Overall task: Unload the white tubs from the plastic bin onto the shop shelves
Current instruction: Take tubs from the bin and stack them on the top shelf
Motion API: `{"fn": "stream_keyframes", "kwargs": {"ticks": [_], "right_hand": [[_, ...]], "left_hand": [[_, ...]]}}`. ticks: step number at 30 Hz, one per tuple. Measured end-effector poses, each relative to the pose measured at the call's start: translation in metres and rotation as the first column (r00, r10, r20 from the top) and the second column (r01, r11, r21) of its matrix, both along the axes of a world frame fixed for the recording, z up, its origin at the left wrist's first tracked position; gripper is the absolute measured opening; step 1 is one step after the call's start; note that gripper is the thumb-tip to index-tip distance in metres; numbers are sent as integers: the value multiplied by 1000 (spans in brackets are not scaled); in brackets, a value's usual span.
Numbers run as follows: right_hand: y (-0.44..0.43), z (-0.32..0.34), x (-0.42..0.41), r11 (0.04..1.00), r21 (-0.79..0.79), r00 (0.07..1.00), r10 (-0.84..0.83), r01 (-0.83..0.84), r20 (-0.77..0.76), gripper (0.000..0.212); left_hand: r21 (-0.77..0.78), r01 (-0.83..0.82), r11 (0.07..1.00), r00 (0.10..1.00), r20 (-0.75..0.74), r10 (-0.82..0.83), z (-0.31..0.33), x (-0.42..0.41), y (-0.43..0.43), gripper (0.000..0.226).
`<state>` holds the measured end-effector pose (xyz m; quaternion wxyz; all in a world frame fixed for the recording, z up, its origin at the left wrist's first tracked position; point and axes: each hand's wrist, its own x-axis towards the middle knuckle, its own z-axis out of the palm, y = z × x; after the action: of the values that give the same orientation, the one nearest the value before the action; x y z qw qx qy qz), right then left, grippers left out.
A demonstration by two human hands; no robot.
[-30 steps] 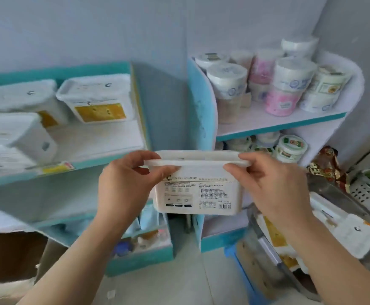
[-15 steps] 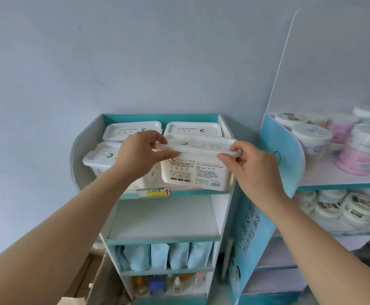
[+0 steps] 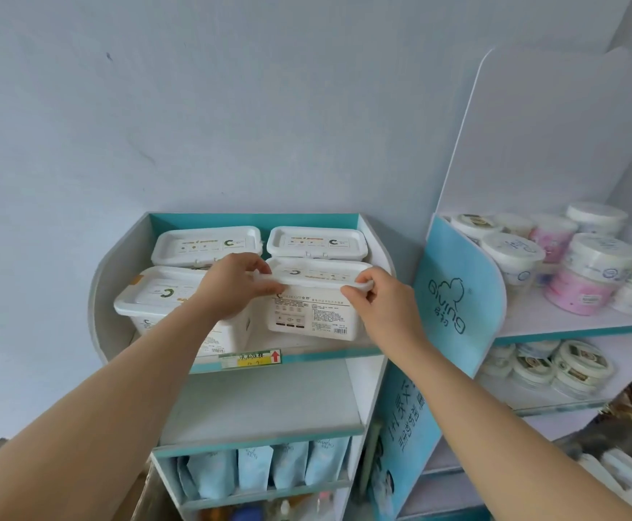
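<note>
- The white tub (image 3: 312, 308) stood upright in the near right position on the top shelf (image 3: 348, 354) of the left shelving unit, printed label side facing the camera.
- Whether its base rested fully on the shelf or sat just above it could not be determined.
- The left hand (image 3: 231, 289) grasped the left end of the tub's lid rim, fingers curled over the top and thumb along the front edge.
- The right hand (image 3: 384, 308) pinched the right corner of the same rim between thumb and curled fingers.
- Three further tubs occupied the same shelf: the near left tub (image 3: 152, 295), just beside the held one and partly hidden by the left forearm; the far left tub (image 3: 207, 244); the far right tub (image 3: 316, 240), directly behind the held one.
- A yellow and green price label (image 3: 250, 358) with a red arrow was fixed to the shelf's front edge.
- Pale blue pouches (image 3: 269, 468) stood in a row two shelves lower.
- A blue side panel (image 3: 457, 306) marked "Giving" bounded the right-hand unit.
- That unit held round containers (image 3: 513, 250) in white and pink, on two shelves.
</note>
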<state>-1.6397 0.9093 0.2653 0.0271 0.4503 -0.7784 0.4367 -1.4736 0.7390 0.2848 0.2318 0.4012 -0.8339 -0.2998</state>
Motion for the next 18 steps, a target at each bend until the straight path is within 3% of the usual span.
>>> {"fn": "stream_keyframes", "kwargs": {"ticks": [6, 13, 18], "right_hand": [[-2, -6, 0, 1000, 22, 999, 2, -3, 43, 23], [11, -11, 1, 989, 142, 999, 53, -51, -13, 23], [30, 4, 4, 976, 218, 982, 39, 1, -183, 39]], "left_hand": [[-5, 5, 1000, 1000, 0, -5, -1, -2, 0, 31], [-76, 38, 996, 991, 134, -28, 0, 6, 9, 36], [-291, 63, 955, 990, 140, -23, 2, 3, 33, 44]]}}
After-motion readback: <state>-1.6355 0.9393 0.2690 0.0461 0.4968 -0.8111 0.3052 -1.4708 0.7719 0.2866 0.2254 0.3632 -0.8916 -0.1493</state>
